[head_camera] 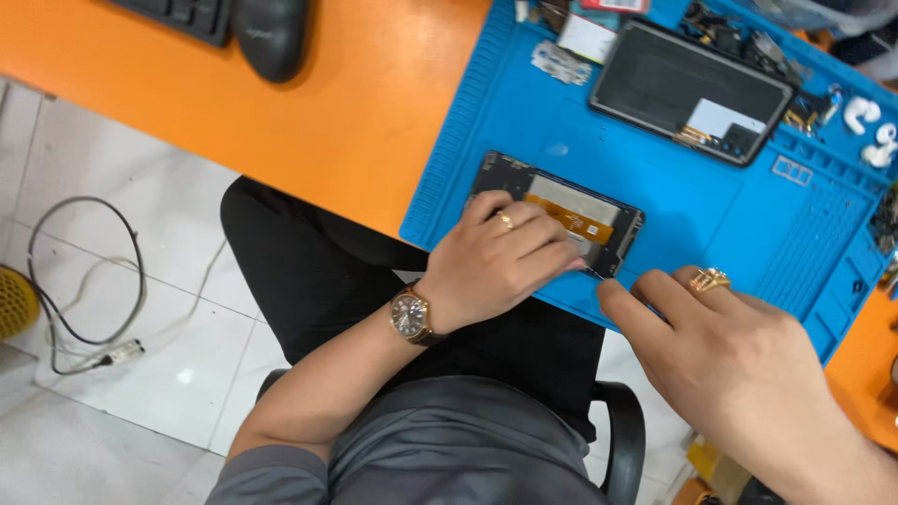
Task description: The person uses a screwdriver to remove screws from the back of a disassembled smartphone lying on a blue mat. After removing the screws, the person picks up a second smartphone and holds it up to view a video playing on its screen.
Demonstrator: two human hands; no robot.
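An opened phone body (pixel 561 206) with an orange flex cable and bare inner frame lies near the front edge of a blue work mat (pixel 730 215). My left hand (pixel 496 257), wearing a ring and a wristwatch, rests on the phone and holds it down. My right hand (pixel 720 346), with a gold ring, pinches a thin dark tool (pixel 593 272) whose tip touches the phone's lower right corner. Most of the tool is hidden by my fingers.
A second dark phone panel (pixel 687 89) lies at the mat's far side among small parts. White earbuds (pixel 865 126) sit at the right. A keyboard (pixel 182 14) and mouse (pixel 271 33) rest on the orange table (pixel 327 103). A cable (pixel 84 281) lies on the tiled floor.
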